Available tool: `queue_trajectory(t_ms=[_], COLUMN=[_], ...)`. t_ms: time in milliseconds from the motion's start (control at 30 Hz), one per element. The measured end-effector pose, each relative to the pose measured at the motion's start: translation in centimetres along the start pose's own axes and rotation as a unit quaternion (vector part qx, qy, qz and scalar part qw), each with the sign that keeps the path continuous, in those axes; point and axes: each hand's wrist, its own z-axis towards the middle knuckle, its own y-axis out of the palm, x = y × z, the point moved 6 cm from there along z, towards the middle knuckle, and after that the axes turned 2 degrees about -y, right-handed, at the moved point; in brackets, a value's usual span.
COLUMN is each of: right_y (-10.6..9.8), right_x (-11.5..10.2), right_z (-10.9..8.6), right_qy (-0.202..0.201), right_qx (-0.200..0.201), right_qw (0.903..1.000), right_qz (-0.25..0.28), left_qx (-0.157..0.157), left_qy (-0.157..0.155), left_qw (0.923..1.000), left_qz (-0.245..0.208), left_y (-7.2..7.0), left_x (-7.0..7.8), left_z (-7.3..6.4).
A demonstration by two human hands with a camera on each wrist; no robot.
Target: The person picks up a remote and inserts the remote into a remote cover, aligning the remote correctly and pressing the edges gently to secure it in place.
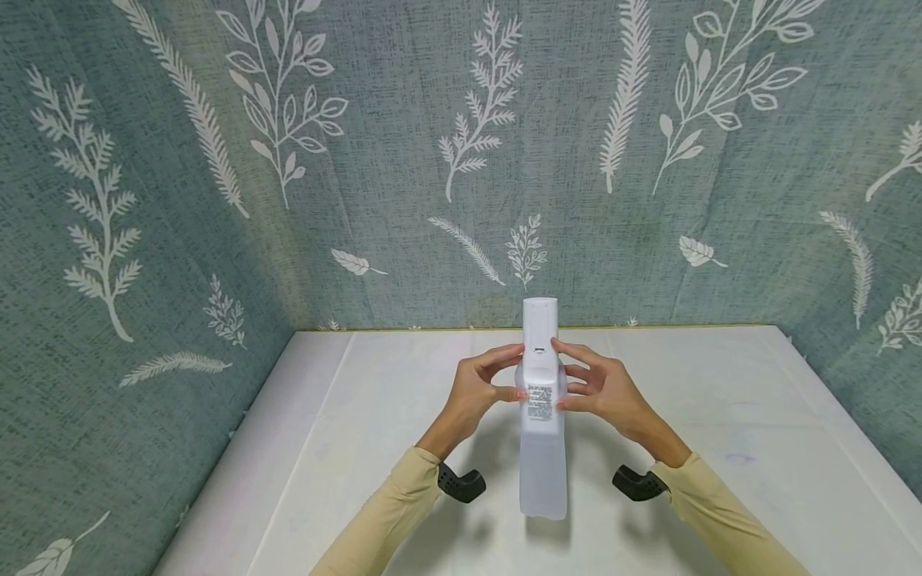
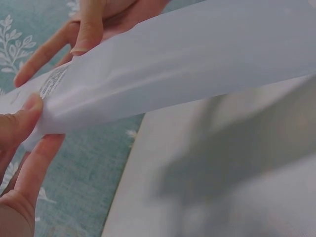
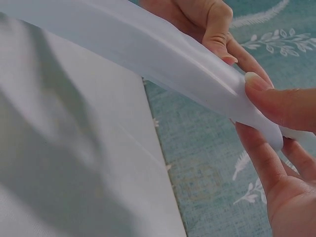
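A long, narrow white plastic device (image 1: pixel 545 472) is held up above the table, with a small port and a block of printed text on the side facing the head camera. Its lower part looks smooth and slightly translucent. The left hand (image 1: pixel 471 390) pinches its left edge between thumb and fingers, beside the printed label (image 1: pixel 540 402). From the opposite edge, the right hand (image 1: pixel 611 392) grips it at about the same height. In the left wrist view, the left thumb (image 2: pixel 22 126) presses near the text. The right thumb (image 3: pixel 276 101) lies on the device's edge in the right wrist view.
Below the hands is a white table (image 1: pixel 360 448), where their shadows fall. Green-grey cloth (image 1: pixel 403 160) with white leaf prints hangs behind it and along the sides. A black curved piece (image 1: pixel 464 485) sits at the left wrist, and a matching black piece (image 1: pixel 637 483) at the right.
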Motion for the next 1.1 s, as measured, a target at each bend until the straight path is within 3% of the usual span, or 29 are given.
queue_trajectory(t_ms=[833,1100], right_y=[0.1,0.1], right_x=[0.1,0.0], right_z=[-0.1,0.0], right_qy=[-0.003,-0.003], right_qx=[0.000,-0.001], right_qw=[1.0000,1.0000], right_qz=[-0.001,0.003], left_qx=[0.007,0.010], left_qy=[-0.013,-0.017], left_qw=[0.9999,0.9998], left_qz=[-0.001,-0.009], left_y=[-0.1,-0.7], left_x=[-0.1,-2.3], left_z=[-0.2,0.7])
